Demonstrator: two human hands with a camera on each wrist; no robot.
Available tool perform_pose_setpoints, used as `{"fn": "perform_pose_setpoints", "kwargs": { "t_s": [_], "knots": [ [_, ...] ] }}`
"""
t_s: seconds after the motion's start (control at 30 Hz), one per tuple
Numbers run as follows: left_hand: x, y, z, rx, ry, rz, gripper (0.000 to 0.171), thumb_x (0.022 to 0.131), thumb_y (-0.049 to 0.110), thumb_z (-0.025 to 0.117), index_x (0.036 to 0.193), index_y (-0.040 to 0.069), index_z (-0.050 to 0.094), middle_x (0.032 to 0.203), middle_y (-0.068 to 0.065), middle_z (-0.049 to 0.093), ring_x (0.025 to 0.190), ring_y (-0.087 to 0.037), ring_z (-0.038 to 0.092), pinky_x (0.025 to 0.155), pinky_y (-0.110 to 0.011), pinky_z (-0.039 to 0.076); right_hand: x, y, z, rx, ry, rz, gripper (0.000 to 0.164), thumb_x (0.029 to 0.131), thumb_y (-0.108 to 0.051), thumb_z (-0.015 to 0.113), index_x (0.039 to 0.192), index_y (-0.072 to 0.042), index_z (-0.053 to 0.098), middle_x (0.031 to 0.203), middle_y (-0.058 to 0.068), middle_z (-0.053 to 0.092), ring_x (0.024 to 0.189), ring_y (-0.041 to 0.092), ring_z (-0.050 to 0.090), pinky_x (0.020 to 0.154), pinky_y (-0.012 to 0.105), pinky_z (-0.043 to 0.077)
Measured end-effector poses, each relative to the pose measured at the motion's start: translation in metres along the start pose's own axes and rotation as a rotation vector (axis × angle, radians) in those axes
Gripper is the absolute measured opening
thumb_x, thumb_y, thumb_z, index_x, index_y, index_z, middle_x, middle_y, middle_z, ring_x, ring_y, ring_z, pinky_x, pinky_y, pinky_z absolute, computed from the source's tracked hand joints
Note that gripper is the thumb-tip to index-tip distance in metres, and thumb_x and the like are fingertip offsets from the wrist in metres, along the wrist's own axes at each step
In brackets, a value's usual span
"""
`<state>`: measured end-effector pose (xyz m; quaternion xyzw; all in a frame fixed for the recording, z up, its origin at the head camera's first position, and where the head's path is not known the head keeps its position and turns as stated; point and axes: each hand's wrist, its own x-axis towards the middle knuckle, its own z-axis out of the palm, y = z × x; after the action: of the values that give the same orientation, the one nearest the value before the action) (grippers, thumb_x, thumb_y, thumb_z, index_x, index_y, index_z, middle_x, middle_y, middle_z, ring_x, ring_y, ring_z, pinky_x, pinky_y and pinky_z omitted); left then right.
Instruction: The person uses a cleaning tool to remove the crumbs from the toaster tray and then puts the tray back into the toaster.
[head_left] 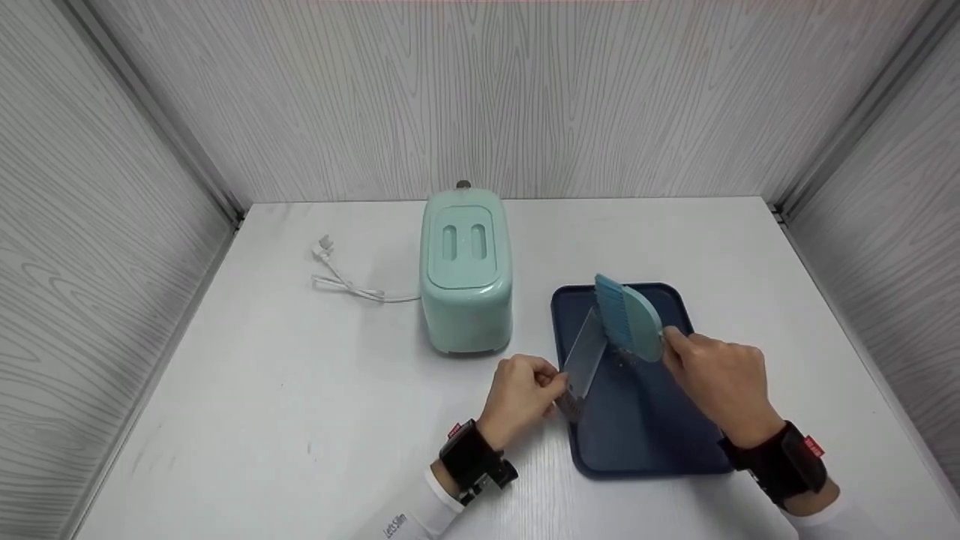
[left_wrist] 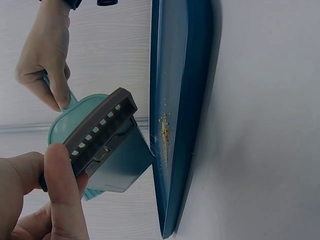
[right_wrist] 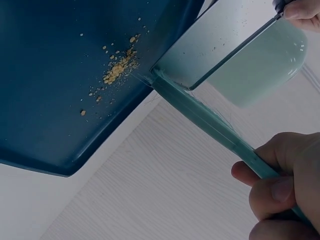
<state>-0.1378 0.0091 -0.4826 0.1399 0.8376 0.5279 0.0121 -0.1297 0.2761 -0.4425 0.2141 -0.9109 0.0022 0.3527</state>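
My left hand [head_left: 521,394] pinches the dark end of a thin metal crumb tray [head_left: 585,354], which is tilted over a dark blue serving tray [head_left: 645,439]. With my right hand [head_left: 724,384] I grip the handle of a turquoise brush [head_left: 641,326]. Its bristles meet the far end of the crumb tray; the right wrist view shows the brush [right_wrist: 200,116] edge-on there. A small pile of yellowish crumbs [right_wrist: 120,69] lies on the blue tray just below. In the left wrist view, the dark slotted end [left_wrist: 102,132] sits between thumb and fingers.
A mint-green toaster [head_left: 469,319] with a lid on top stands left of the blue tray. Its white cord [head_left: 349,286] and plug lie on the table farther left. Wood-grain panels [head_left: 480,97] enclose the table at the back and both sides.
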Motion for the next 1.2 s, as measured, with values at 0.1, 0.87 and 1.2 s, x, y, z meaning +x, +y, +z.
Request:
{"fn": "perform_pose_setpoints", "kwargs": {
  "t_s": [0.1,0.87,1.2],
  "knots": [
    [0.0,-0.001,0.0,0.0,0.001,-0.008,0.014,0.086,0.015,0.07,0.074,0.009,0.074,0.057,0.001,0.067,0.038,0.002,0.052,0.039,-0.018,0.045,0.0,0.0,0.001,-0.019,0.005,-0.009,0.014,0.078,-0.012,0.077,0.088,-0.006,0.069,0.046,-0.001,0.038,0.042,0.007,0.017,0.039,0.021,0.008],
    [-0.001,0.0,0.001,-0.003,-0.005,-0.007,0.014,0.086,0.013,0.069,0.073,0.009,0.074,0.057,0.001,0.066,0.038,0.002,0.052,0.039,-0.018,0.044,-0.005,0.011,-0.009,-0.011,-0.007,0.05,0.016,0.08,-0.013,0.077,0.094,-0.006,0.073,0.047,0.004,0.049,0.036,0.011,0.026,0.037,0.023,0.013],
    [0.002,-0.002,0.0,0.013,0.01,-0.025,0.013,0.085,0.015,0.07,0.074,0.01,0.075,0.058,0.002,0.067,0.038,0.002,0.051,0.041,-0.019,0.045,-0.004,0.001,-0.029,0.034,0.041,0.002,0.011,0.082,-0.015,0.071,0.091,-0.009,0.071,0.047,0.001,0.051,0.035,0.007,0.027,0.038,0.019,0.011]
  ]
}}
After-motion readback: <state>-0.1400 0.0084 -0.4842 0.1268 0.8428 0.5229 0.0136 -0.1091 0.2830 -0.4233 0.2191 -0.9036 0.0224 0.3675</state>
